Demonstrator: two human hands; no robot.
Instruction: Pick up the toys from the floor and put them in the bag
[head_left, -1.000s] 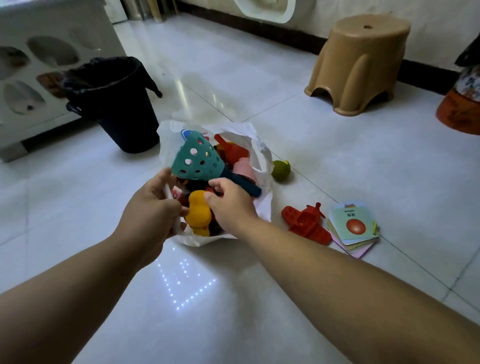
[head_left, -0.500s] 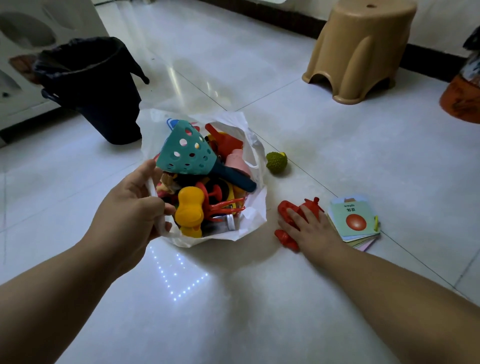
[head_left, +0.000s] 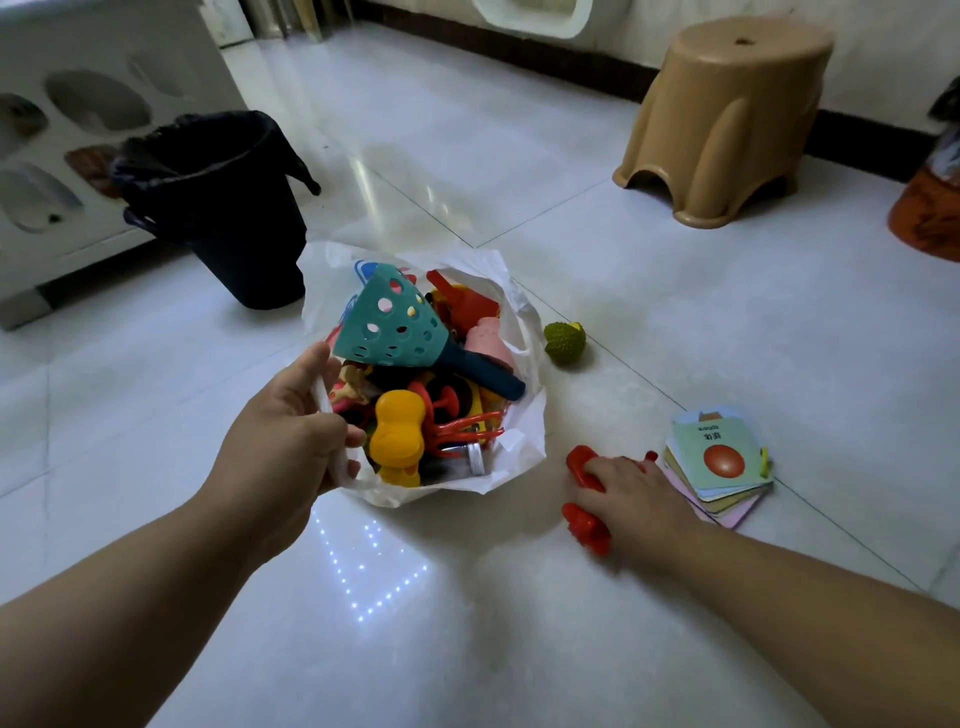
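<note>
Fingers (head_left: 605, 470) of the right hand (head_left: 636, 496) curl over the red toy (head_left: 587, 527), just right of the bag (head_left: 524, 447) whose rim the left hand (head_left: 291, 441) pinches open.

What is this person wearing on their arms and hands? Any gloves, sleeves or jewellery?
Nothing that shows. The left hand and right hand are bare, with no gloves and no rings in view. The left forearm and right forearm are uncovered down to the picture's lower edge: no sleeves, and no watch, bracelet or strap at either wrist.
</note>
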